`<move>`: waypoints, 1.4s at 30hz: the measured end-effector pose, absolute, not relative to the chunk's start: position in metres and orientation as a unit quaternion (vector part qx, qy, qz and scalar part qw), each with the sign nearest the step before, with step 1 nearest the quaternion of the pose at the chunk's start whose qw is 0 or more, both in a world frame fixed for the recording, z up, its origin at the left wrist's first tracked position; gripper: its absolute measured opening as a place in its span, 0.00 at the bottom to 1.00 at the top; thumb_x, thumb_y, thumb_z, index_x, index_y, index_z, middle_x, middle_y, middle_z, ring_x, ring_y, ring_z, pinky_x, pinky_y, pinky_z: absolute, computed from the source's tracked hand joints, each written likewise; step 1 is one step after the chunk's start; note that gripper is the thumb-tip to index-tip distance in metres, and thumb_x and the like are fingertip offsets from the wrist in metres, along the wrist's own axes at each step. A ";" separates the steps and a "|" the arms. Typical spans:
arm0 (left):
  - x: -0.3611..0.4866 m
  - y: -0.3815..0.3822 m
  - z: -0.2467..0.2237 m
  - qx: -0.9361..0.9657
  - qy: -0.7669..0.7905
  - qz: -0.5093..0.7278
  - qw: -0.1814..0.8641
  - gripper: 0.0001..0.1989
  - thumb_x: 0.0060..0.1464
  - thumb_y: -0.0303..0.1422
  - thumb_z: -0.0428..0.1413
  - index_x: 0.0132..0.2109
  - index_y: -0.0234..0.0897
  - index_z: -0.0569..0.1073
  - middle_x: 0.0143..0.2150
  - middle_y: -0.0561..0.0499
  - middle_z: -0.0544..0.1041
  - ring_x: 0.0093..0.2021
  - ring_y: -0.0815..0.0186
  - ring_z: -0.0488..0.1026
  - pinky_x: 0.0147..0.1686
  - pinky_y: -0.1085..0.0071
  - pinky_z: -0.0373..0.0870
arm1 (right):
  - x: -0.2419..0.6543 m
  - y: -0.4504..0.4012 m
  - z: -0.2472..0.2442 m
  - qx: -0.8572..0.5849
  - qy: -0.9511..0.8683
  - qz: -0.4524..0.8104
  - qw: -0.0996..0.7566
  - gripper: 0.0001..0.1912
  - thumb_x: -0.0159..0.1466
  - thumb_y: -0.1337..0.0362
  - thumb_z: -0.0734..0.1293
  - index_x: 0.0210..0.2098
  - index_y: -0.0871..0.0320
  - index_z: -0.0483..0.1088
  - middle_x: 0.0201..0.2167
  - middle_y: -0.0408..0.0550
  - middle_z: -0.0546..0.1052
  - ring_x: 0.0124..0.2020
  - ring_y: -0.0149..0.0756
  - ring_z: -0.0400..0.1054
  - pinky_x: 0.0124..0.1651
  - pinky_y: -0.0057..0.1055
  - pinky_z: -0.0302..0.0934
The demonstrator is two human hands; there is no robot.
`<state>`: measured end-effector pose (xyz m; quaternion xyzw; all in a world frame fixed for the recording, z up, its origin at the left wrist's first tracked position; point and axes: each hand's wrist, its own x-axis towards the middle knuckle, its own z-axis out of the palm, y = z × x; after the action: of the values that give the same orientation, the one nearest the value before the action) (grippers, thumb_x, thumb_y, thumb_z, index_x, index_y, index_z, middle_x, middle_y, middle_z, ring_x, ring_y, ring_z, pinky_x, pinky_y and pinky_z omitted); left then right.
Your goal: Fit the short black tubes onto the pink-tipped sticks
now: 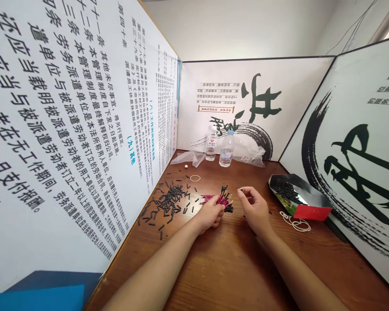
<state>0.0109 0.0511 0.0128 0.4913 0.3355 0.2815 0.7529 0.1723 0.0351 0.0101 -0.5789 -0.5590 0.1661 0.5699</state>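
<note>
My left hand (210,214) is closed, its thumb and forefinger pressed together at the edge of a pile of thin pink sticks (208,198). A thin stick seems to poke out from that grip, though the pile behind makes it hard to separate. Some sticks in the pile have gold-coloured ends, and black pieces lie among them. To the right, my right hand (253,208) is raised, pinching a tiny dark piece at its fingertips, much like the short black tubes (171,196) scattered on the left of the table. The two hands are apart.
Two water bottles (226,151) stand at the back beside crumpled clear plastic (254,156). An open packet (298,196) of black pieces lies right, with white cord loops (294,222) before it. A white ring (195,178) lies behind the sticks. Printed panels (210,73) enclose the wooden table (227,276).
</note>
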 end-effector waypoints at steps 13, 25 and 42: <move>0.010 0.052 0.011 0.493 0.333 0.275 0.756 0.10 0.48 0.32 0.50 0.38 0.41 0.55 0.20 0.64 0.50 0.15 0.78 0.42 0.17 0.77 0.34 | 0.272 0.003 -0.009 -0.654 -0.704 0.003 0.276 0.17 0.64 0.56 0.56 0.42 0.56 0.72 0.42 0.52 0.76 0.45 0.43 0.69 0.49 0.38 0.61; 0.010 0.053 0.011 0.484 0.336 0.275 0.760 0.12 0.48 0.33 0.51 0.39 0.42 0.56 0.20 0.64 0.50 0.15 0.78 0.42 0.18 0.76 0.33 | 0.278 -0.001 -0.019 -0.684 -0.706 -0.004 0.183 0.17 0.62 0.61 0.57 0.40 0.59 0.74 0.41 0.54 0.76 0.45 0.47 0.67 0.51 0.44 0.60; 0.009 0.051 0.012 0.492 0.334 0.271 0.757 0.11 0.48 0.32 0.51 0.37 0.41 0.55 0.20 0.64 0.50 0.16 0.78 0.42 0.19 0.76 0.33 | 0.263 -0.012 -0.003 -0.649 -0.732 0.093 0.184 0.13 0.60 0.59 0.60 0.38 0.53 0.74 0.40 0.50 0.75 0.42 0.44 0.68 0.47 0.40 0.62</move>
<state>0.0095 0.0515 0.0124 0.4917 0.3335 0.2715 0.7571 0.2627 -0.0120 -0.0033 -0.6492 -0.7322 0.0933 0.1836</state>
